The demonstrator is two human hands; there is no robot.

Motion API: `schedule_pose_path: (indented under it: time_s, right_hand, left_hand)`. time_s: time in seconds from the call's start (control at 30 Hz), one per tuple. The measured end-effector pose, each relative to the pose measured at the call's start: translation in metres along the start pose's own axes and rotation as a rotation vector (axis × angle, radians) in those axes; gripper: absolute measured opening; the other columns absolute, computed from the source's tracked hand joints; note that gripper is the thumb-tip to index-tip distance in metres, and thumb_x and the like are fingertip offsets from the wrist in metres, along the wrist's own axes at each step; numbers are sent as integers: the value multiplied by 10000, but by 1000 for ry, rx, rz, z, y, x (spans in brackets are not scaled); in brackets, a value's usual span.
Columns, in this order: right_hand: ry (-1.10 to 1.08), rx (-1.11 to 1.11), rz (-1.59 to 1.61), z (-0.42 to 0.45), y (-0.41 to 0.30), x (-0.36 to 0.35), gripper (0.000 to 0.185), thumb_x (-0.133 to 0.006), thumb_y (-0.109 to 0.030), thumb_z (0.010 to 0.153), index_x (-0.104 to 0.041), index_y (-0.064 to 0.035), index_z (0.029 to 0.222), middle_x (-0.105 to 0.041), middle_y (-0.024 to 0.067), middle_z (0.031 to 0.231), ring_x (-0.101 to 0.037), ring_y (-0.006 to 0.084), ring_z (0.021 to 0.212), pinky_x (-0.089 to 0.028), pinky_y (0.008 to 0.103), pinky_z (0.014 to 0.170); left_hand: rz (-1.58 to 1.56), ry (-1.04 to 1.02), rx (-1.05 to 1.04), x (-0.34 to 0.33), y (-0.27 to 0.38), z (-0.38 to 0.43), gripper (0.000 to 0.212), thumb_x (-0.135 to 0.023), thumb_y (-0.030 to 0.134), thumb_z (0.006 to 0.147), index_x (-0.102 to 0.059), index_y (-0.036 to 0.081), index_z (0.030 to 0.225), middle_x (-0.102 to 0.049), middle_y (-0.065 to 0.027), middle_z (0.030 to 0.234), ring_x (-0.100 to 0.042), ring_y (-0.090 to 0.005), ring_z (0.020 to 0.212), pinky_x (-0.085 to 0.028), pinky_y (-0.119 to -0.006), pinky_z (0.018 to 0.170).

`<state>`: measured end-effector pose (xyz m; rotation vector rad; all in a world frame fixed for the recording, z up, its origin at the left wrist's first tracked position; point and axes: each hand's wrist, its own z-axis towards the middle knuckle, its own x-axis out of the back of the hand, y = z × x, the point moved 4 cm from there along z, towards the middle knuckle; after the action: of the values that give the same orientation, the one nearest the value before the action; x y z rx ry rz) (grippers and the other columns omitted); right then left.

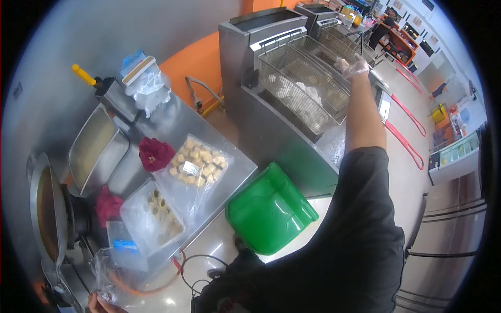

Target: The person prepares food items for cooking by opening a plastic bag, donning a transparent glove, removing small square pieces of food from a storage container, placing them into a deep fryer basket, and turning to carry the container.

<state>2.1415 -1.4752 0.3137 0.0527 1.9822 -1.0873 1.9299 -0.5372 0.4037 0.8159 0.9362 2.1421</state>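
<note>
My right hand [356, 68], in a clear plastic glove, reaches out over the far side of the wire fryer baskets. A pale lump [342, 63] shows at its fingertips; whether it is gripped is unclear. White food pieces [305, 93] lie in the near fryer basket [270, 58]. At the lower left edge, my left hand [100, 304], partly cut off, pinches a clear plastic bag [113, 279]. Beside that bag on the steel table [188, 113] lie a bag of pale food pieces [166, 213] and a bag of yellowish cubes [199, 162].
A green plastic bin lid [270, 213] stands between table and steel fryer [235, 70]. Red basket handles [407, 146] jut over the floor. At left are a large pan [49, 211], a steel container [96, 144] and dark red cloths [155, 153]. A person [385, 29] stands far off.
</note>
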Motion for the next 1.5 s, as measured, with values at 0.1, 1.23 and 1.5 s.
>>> schedule_pose_path:
  time_s: [0.1,1.23,1.5]
  right_hand:
    - [-40,67,-4,3,-5,0,794,-451,-264,907,136,-70,1405,-192,359,1359,-385,500,1166,-498,444,877]
    - [-1011,255,-1072,-562,381,-43,350,-620,-138,834,-479,-44,1139,-554,101,1056,-559,213,968,-479,346,792]
    - [-1317,749,-1603,-589,497,-31,448,-614,-221,799,-476,-103,1209,-530,130,1190,-522,305,1076,-416,389,913]
  left_hand:
    - [14,15,-17,-2,1,1,178,-576,102,882,-573,-25,1007,-611,-100,865,-536,-149,708,-449,-271,627]
    - [63,-731,-52,-152,-140,-17,175,-590,-4,782,-637,26,948,-628,-123,928,-621,-254,853,-500,-324,718]
    - [-156,-1063,-177,-197,-111,-24,260,-572,34,793,-591,45,1053,-546,-185,1158,-506,-319,1103,-396,-374,936]
